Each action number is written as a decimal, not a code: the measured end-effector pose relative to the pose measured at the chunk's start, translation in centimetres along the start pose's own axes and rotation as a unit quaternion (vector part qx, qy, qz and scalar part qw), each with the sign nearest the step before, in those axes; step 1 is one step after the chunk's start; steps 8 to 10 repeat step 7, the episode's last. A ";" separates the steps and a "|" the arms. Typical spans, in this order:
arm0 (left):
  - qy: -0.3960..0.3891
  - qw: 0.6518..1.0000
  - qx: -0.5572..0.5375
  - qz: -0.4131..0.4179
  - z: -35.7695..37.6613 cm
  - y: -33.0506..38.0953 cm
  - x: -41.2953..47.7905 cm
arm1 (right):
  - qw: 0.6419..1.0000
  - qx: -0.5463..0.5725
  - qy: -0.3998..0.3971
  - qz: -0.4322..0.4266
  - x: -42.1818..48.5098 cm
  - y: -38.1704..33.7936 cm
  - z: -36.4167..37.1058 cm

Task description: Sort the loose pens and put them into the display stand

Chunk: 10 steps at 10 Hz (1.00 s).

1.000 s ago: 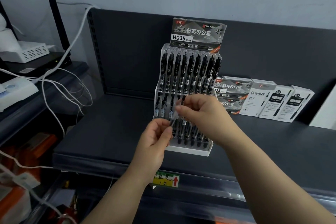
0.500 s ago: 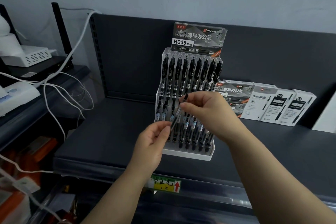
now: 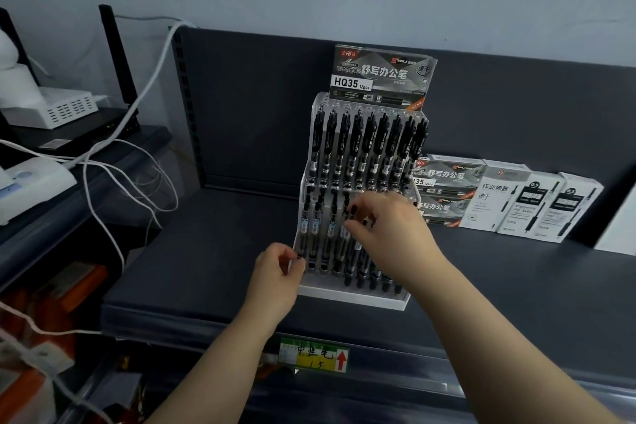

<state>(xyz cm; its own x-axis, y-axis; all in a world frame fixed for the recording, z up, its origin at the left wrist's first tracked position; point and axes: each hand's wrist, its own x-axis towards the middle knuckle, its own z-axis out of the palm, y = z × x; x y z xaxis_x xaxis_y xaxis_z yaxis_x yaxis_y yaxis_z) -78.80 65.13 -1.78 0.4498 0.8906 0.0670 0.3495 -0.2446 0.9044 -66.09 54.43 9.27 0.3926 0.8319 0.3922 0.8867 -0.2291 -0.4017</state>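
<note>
Pen [image 3: 345,237] both hands held out front a moment ago now sits in the lower row of the display stand [image 3: 358,296], right hand [image 3: 389,234] grip pinching its top, left hand [image 3: 275,279] off it, curled at the stand's edge, can't tell if gripping.

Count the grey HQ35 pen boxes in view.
3. One grey box stands atop the display stand; two are stacked right of it, upper box on lower box. Others may hide behind.
</note>
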 end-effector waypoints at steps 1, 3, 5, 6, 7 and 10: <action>-0.017 1.000 -0.006 -0.006 -0.2 0.0 0.1 | 0.996 -0.088 -0.019 -0.026 -0.2 -0.1 0.3; -0.035 0.999 0.004 0.001 -0.5 0.2 0.0 | 0.991 -0.129 -0.034 -0.018 -0.1 -0.8 0.6; -0.080 0.992 0.085 0.055 -1.6 0.3 0.0 | 0.991 -0.121 -0.053 0.034 0.0 -1.7 0.2; -0.102 0.986 0.101 0.088 -2.7 -0.2 -0.5 | 0.994 -0.103 0.000 0.049 -1.0 -2.1 -0.1; -0.078 0.979 0.133 0.136 -4.1 0.0 -0.9 | 0.993 -0.091 0.060 0.055 -2.8 -2.4 0.0; -0.078 0.979 0.133 0.136 -4.1 0.0 -0.9 | 0.993 -0.091 0.060 0.055 -2.8 -2.4 0.0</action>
